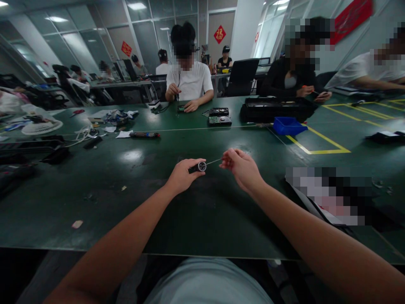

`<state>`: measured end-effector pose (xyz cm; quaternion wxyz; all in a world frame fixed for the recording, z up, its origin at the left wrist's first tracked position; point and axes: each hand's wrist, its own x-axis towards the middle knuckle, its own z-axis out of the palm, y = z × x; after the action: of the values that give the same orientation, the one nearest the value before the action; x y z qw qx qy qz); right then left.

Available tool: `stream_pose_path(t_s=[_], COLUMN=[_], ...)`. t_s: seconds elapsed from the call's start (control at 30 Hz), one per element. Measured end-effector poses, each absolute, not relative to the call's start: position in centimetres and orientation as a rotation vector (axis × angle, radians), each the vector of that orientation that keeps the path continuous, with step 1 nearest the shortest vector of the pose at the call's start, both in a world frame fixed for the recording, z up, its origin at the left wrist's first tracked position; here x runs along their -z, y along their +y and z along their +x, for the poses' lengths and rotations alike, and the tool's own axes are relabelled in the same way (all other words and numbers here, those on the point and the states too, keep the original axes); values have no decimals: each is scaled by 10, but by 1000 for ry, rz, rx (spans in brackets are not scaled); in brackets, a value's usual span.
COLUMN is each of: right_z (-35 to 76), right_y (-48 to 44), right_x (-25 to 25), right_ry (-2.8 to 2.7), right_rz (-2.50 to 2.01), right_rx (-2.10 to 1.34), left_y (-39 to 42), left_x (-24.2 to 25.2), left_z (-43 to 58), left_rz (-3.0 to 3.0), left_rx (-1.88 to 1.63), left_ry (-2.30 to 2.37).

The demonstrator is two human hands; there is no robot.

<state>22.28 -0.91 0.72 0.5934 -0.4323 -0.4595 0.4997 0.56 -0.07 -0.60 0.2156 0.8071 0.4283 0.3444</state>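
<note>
Near the middle of the green table, my left hand is closed around a small black cylinder with a pale ring at its end, which faces right. My right hand is a short way to the right, its fingers pinched on a thin metal rod. The rod reaches left, and its far tip meets the cylinder's ringed end; how deep it sits cannot be made out. Both hands are above the table top.
Ahead lie a screwdriver-like tool, hard drives, a blue tray and a long black case. A person works opposite. Cables and parts are at the left, a blurred flat item at the right.
</note>
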Motion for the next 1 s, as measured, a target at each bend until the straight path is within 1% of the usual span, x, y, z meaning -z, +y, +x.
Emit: stream_pose_path(t_s=[0.07,0.13,0.53,0.8,1.0], right_z=[227,231,221,218,217], right_y=[-4,-1,-23,-31,-28], right_x=[-7,-7,-18,-18,-17], right_ry=[-974,-978,-1519,-1640,-1587], right_rz=[-995,-1007,-1183,-1181,-1189], right_rx=[-1312,-1279,-620,-498,-602], left_y=[-1,-1,-4,-1,0], left_x=[4,3,2,6,7], left_z=[6,6,8,7,6], left_rz=[2251,2249,2259,2280,2299], left_rx=[-938,-926,-933,-969,-943], left_ry=[1199,1215,1231,1226,1224])
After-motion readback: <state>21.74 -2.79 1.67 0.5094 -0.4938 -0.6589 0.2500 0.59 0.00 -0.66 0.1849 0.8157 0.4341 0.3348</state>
